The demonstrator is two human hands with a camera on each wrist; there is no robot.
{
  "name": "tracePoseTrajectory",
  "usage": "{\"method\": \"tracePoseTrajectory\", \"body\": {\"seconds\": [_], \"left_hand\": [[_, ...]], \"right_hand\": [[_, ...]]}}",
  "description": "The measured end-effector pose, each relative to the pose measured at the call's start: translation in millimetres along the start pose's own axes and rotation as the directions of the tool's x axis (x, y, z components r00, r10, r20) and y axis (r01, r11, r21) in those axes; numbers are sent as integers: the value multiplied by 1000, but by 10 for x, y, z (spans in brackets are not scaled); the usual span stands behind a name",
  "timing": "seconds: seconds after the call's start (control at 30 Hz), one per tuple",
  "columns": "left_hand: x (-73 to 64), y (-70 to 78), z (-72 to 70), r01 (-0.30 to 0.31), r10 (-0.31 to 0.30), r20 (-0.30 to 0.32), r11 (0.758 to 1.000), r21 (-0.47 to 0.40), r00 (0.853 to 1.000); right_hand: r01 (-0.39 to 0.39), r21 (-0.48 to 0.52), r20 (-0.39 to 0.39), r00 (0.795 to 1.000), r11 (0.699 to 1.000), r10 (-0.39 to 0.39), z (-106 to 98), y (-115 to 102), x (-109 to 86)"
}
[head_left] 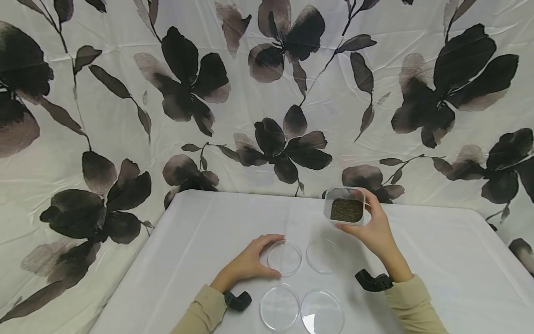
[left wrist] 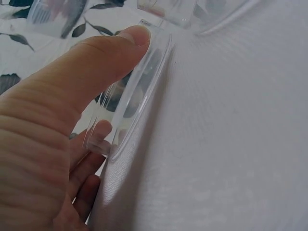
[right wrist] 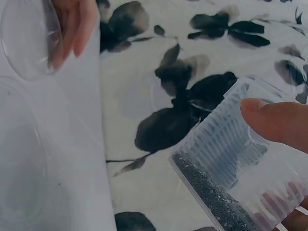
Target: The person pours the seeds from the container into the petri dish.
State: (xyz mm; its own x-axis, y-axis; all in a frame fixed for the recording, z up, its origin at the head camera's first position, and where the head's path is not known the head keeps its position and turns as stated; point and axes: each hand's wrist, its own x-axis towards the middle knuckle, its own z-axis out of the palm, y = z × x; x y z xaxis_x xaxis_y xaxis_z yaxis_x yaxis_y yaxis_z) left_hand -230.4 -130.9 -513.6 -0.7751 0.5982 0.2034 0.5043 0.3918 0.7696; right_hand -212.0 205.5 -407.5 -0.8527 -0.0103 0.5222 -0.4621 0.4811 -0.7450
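My left hand (head_left: pixel 249 260) grips a clear round petri dish (head_left: pixel 285 258) by its sides. In the left wrist view the thumb presses the near side of that dish (left wrist: pixel 139 91) and the fingers curl at its far side. My right hand (head_left: pixel 372 227) holds a clear, square, ribbed plastic container (head_left: pixel 327 204) above the table. Dark, small grains, perhaps seeds, (head_left: pixel 347 210) lie in its bottom. The right wrist view shows the thumb on one wall of the container (right wrist: pixel 240 144) and fingers on the opposite side. The container is tilted slightly in the head view, with its open top towards me.
Beside the gripped dish lies a second clear round piece (head_left: pixel 323 256). Nearer to me lie two more clear rounds, one left (head_left: pixel 279 308) and one right (head_left: pixel 322 313). The white-covered table (head_left: pixel 217 222) ends at a hanging floral cloth (head_left: pixel 233 102).
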Motion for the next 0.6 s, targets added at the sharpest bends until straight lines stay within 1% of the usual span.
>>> {"method": "tracePoseTrajectory", "body": {"seconds": [0.13,0.37,0.47,0.6], "left_hand": [[7,10,2,-5,5,0,1000,4,1000],[0,22,-1,-13,13,-11,1000,2,1000],[-1,22,1,-13,14,-13,1000,10,1000],[0,31,6,-12,12,-8,1000,9,1000]], "right_hand": [[34,-28,-4,999,999,-34,53,-63,21],[90,-58,13,996,994,-90,182,-126,14],[137,-71,14,991,988,-136,239,-129,-11],[217,-77,20,976,973,-217,318,-101,-55]]}}
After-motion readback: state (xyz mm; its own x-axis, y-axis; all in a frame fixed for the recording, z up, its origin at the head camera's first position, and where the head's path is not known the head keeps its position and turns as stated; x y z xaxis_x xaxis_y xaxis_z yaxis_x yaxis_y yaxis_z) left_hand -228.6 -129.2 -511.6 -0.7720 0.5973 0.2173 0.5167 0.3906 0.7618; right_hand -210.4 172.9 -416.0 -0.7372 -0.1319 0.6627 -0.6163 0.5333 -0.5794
